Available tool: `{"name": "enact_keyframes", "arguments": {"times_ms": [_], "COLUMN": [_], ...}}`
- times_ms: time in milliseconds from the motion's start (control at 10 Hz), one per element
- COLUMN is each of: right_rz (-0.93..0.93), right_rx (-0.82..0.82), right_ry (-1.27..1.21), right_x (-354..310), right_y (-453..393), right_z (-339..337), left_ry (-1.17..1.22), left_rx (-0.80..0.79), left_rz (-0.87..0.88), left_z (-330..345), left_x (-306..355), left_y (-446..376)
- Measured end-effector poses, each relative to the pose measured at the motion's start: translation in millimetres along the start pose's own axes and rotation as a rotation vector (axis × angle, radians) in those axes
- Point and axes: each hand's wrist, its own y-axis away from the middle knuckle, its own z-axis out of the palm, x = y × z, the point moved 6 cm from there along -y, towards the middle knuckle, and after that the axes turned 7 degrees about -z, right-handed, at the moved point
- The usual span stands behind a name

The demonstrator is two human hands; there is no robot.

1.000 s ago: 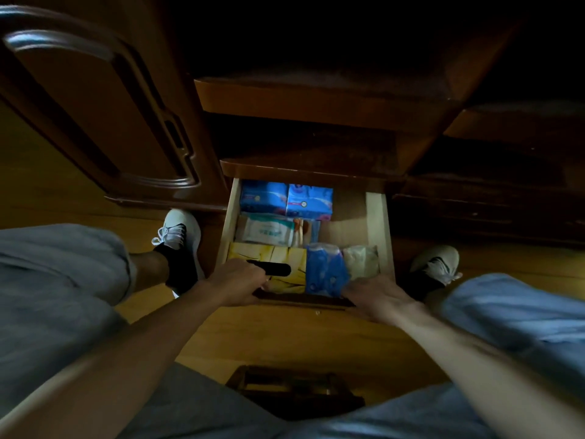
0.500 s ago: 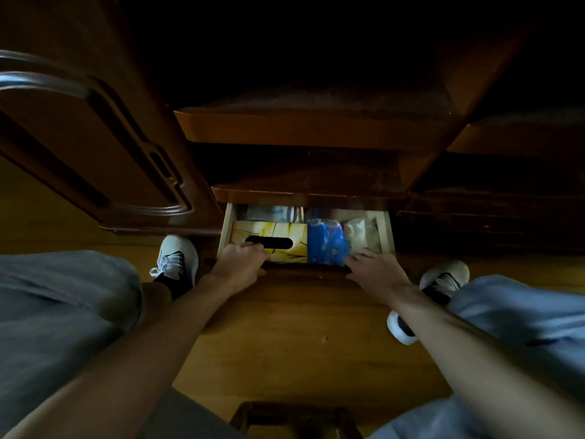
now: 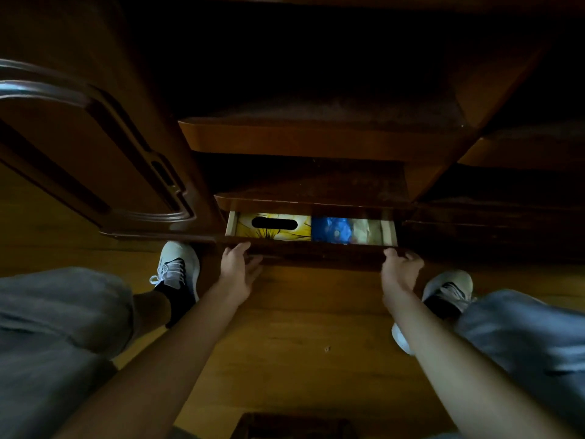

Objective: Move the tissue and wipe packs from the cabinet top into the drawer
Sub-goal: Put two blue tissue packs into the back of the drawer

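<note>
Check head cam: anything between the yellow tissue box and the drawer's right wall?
Yes: a blue pack beside the yellow tissue box, then a pale pack against the drawer wall.

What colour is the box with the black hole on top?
Yellow, with dark streaks. The tissue box sits at the drawer's left end, seen in the head view.
</note>
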Motion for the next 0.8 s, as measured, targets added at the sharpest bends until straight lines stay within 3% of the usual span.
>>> {"name": "enact_keyframes", "arguments": {"times_ms": [100,300,400,600,700,800], "right_rz": [0.312,0.222,0.276,0.304,0.289,0.229], "right_rx": [-0.096,-0.260,-0.224,-0.289,-0.288,-0.158], "right_ry": [-0.330,-0.166,-0.232,-0.318,-0.132,-0.056], "right_x": [15.7,-0.2,-13.2,-23.6,-28.3,-53.0], "right_y": [9.8,-8.5,-23.6,-26.1,-22.3,-30.4], "right_z": [20.1,43.8,55.0,86.8,71.7,34.7], "left_ry": [0.176,0.261,0.214,0.085,-0.368,-0.862], "left_rx": [-0.151,-0.240,-0.297,-0.215,-0.049,0.034], "left_rz": [-0.044,-0.063,-0.032,-0.066,-0.014,0.170], "left_z": [10.3,27.3,40.5,54.5,46.4,29.6], "left_x": [-1.7,15.3,31.6,43.7,57.9,97.1], "left_y": [-0.1,-17.2,-28.3,-42.8,-30.1,-16.4]}}
